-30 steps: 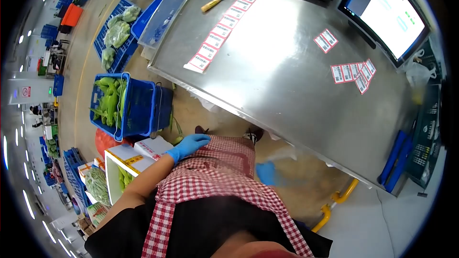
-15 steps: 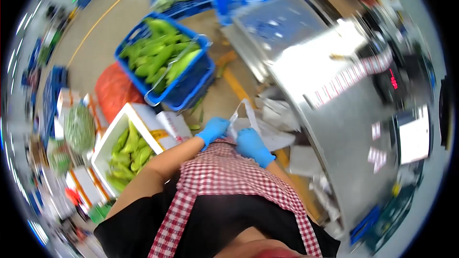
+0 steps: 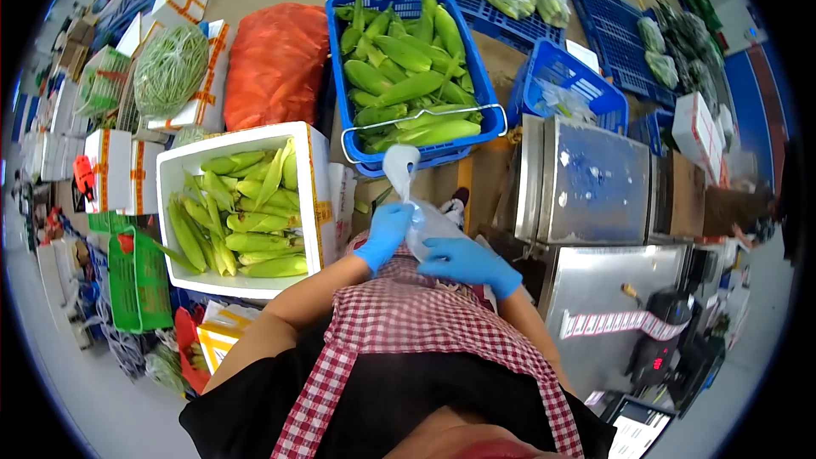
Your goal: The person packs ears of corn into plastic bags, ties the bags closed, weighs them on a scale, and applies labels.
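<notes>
A thin translucent plastic bag (image 3: 401, 168) hangs between my two blue-gloved hands, in front of the checkered apron. My left hand (image 3: 387, 234) is closed on the bag's left side, and my right hand (image 3: 470, 264) holds it from the right. Just beyond them stands a blue crate (image 3: 337, 76) full of green corn cobs (image 3: 408, 51) in their husks, with a metal handle across its near side. To the left, a white foam box (image 3: 316, 195) contains more husked-over cobs (image 3: 270, 242).
An orange-red mesh sack (image 3: 276, 64) lies behind the foam box. A green crate (image 3: 140, 280) is at the left. On the right are a metal table (image 3: 595, 289) with a label strip (image 3: 608, 323), a metal-topped platform (image 3: 595, 178) and a blue basket (image 3: 578, 85).
The view has turned left from the metal table to the corn containers. My hands have come together at the plastic bag, which now stands up between them.
</notes>
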### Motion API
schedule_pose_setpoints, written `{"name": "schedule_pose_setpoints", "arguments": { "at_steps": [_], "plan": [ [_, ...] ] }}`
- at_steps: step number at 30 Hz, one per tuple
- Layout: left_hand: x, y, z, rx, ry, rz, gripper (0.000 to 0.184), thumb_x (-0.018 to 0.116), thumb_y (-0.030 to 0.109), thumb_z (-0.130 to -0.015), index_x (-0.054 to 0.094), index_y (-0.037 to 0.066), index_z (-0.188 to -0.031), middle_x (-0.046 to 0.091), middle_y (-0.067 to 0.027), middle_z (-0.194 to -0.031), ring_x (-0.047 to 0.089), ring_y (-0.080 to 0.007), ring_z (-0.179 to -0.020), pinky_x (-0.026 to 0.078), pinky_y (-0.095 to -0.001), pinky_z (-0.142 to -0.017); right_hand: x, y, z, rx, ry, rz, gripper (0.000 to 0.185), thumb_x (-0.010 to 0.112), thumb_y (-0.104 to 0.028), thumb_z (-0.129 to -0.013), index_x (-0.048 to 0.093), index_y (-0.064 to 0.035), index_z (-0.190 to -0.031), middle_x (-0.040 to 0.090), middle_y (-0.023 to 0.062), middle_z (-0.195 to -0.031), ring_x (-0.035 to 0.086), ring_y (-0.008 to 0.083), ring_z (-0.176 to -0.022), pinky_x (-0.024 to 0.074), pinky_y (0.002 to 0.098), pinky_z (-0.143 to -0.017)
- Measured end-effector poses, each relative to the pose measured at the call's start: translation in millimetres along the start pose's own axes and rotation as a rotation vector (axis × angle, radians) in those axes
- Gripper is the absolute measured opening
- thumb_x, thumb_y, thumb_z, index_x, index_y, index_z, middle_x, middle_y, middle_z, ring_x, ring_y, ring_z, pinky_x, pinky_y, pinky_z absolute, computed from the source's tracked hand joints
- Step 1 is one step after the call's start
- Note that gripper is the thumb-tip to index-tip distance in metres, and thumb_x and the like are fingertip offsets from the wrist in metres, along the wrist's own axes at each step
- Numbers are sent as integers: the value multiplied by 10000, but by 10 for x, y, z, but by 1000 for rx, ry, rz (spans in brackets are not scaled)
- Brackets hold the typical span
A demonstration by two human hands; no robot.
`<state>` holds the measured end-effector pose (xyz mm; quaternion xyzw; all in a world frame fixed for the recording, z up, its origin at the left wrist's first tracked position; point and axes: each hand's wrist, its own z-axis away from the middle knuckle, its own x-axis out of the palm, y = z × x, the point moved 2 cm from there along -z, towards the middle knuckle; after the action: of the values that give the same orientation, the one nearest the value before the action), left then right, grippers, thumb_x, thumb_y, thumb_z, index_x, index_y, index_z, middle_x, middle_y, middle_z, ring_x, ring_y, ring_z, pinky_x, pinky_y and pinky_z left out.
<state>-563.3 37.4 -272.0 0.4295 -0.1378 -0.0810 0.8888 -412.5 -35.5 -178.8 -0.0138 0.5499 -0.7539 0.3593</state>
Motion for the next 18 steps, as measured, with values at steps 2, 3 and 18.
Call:
{"name": "schedule_pose_setpoints", "arguments": {
  "at_steps": [2,3,18],
  "plan": [
    [99,437,40,180,24,16,194,592,162,-822,645,-24,-840,614,-30,-718,534,-80,-629,439,-245,-570,-389,211,-245,132,288,-489,386,586,-270,-829,536,-14,-1114,608,126,-878,574,193,-815,431,284,-798],
    [138,589,46,191,43,-25,173,596,140,-821,642,-24,-845,614,-28,-733,541,-79,-639,443,-232,-573,-560,322,-366,206,431,-734,399,583,-294,-839,536,-25,-1129,604,113,-909,562,163,-852,427,261,-804],
    [288,1237,-428,90,941,-180,124,556,125,-770,618,18,-761,582,-31,-692,492,-104,-609,410,-251,-543,-2024,1186,-1948,244,-29,-1518,289,448,-108,-845,500,40,-1087,573,143,-1007,557,251,-861,438,371,-837]
  ]
}}
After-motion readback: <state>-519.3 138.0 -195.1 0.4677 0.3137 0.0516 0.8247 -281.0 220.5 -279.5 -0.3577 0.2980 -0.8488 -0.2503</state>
